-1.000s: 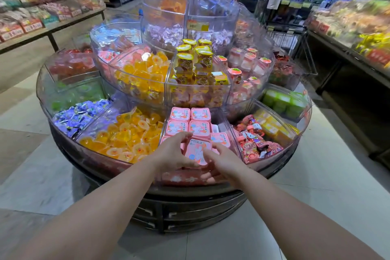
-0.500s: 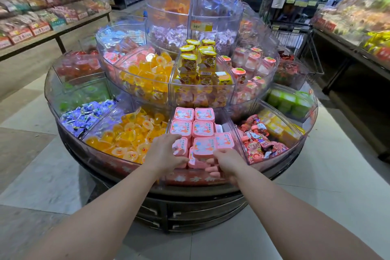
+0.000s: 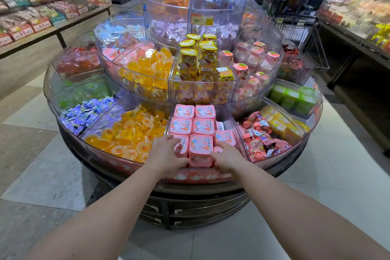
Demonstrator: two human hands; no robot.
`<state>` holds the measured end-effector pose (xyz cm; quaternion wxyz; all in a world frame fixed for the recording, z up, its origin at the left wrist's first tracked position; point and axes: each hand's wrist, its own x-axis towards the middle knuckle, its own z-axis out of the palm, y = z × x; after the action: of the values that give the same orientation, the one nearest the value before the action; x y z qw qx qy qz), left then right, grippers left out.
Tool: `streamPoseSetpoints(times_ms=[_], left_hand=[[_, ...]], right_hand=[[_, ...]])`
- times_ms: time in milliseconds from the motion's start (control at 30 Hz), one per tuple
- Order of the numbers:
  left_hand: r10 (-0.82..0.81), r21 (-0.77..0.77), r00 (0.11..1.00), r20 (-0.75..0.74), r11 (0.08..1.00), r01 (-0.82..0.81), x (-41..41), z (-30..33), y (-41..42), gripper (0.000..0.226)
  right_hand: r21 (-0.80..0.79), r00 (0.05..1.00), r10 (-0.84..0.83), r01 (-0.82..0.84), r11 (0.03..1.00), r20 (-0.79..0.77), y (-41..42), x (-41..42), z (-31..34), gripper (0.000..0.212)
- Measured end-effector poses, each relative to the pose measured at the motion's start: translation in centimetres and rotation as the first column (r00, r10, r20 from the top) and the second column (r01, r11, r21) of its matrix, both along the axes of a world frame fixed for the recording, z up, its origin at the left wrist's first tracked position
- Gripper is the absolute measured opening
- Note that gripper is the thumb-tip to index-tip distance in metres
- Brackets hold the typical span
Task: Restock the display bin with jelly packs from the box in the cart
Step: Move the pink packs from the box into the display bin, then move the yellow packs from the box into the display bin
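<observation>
Pink jelly packs (image 3: 202, 125) with white cartoon lids fill a clear wedge compartment of the round display bin (image 3: 274, 110) in the head view. The nearest stack of pink packs (image 3: 200, 150) stands at the compartment's front. My left hand (image 3: 165, 154) presses its left side, fingers curled around a pack there. My right hand (image 3: 226, 155) rests against its right side, fingers on the packs. The cart's box is not visible.
Beside the pink packs lie orange jelly cups (image 3: 128, 135) to the left and red pouches (image 3: 261, 139) to the right. A higher tier holds yellow-lidded packs (image 3: 200, 57). A wire shopping cart (image 3: 295, 31) stands behind the display. Shelves (image 3: 42, 25) line both aisle sides.
The front pink packs, tilted a second ago, now stand level in a stack. Both hands have closed in on its sides and the view has moved nearer.
</observation>
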<state>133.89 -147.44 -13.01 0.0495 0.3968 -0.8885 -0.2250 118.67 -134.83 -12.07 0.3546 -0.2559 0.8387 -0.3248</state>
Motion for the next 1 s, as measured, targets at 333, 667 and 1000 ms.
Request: streamPoseSetpoints(times_ms=[333,667,1000], left_hand=[[-0.083,-0.132,0.996,0.036,0.988,0.087,-11.1,3.0,2.9,0.066],[-0.246,-0.157,0.969,0.024,0.956,0.247,-35.5,5.0,15.1,0.07],[-0.35,-0.224,0.936,0.024,0.911,0.346,-59.2,6.4,23.3,0.065]], right_hand=[[0.259,0.773,0.257,-0.124,0.958,-0.579,3.8,-8.7,1.1,0.074],[0.195,0.743,0.129,0.002,0.981,-0.657,16.0,-30.3,3.4,0.067],[0.196,0.716,0.052,0.12,0.973,-0.696,25.3,-51.0,5.9,0.055]])
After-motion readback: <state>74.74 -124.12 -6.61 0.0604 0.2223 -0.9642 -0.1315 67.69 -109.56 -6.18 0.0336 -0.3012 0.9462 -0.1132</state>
